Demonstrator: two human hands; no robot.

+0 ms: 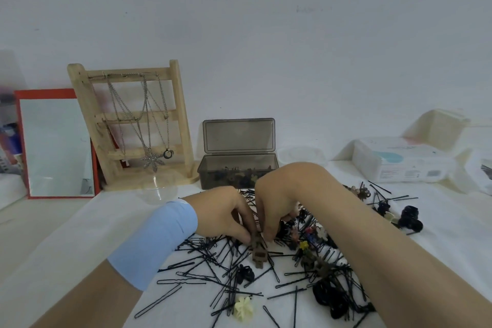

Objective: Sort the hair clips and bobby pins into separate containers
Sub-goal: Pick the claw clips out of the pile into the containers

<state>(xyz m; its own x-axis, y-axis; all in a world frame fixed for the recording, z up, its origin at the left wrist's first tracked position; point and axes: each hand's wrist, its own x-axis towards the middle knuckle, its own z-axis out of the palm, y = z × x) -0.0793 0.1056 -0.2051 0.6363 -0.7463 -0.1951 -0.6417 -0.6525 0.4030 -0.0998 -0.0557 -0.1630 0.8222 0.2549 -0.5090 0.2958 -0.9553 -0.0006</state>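
A big heap of black bobby pins mixed with small hair clips covers the white table in front of me. My left hand and my right hand meet over the heap, and both pinch a brown claw clip that hangs from their fingertips. A pale yellow flower clip lies near the front. A black claw clip sits beside the brown one. Behind the hands stands a smoky grey box, lid up, with several clips inside. A clear round dish stands to its left.
A wooden necklace stand and a red-framed mirror stand at the back left. A white lidded tub sits behind the box, and a wipes pack at the back right. Black hair ties lie at the right.
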